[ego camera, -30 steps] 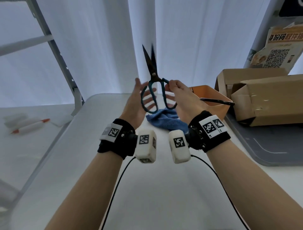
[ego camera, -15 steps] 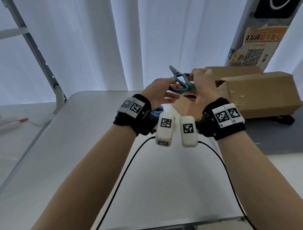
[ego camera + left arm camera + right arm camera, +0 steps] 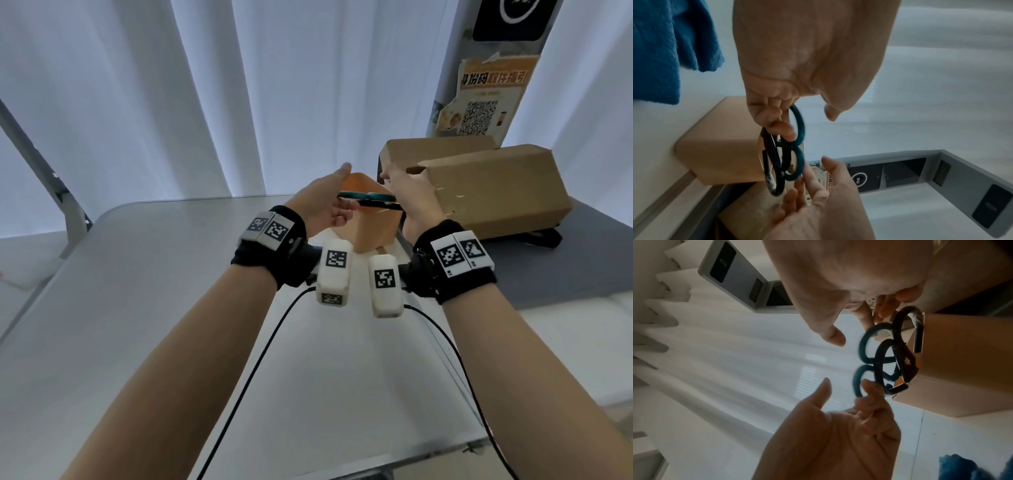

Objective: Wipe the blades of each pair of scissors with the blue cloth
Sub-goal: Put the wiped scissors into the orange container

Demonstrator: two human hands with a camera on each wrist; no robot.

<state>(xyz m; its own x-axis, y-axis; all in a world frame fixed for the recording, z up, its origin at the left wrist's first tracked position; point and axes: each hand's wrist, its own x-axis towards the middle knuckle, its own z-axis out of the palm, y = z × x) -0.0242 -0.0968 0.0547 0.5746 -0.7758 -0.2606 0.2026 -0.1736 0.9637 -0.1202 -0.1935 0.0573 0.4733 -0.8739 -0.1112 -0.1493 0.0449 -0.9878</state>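
Overhead, both hands held teal scissors (image 3: 366,198) flat above an orange box (image 3: 373,222) at the table's (image 3: 171,274) far edge. Curled fingers (image 3: 781,128) of the left hand (image 3: 325,202) gripped one handle ring, its thumb raised clear. Straighter fingertips (image 3: 881,311) of the right hand (image 3: 411,198) touched the other ring, thumb apart; whether they gripped it could not be told. A second, black pair (image 3: 898,350) stood handles-up in the box, just behind. The cloth (image 3: 663,48) lay on the table near the left wrist. Cardboard boxes (image 3: 489,185) sat to the right.
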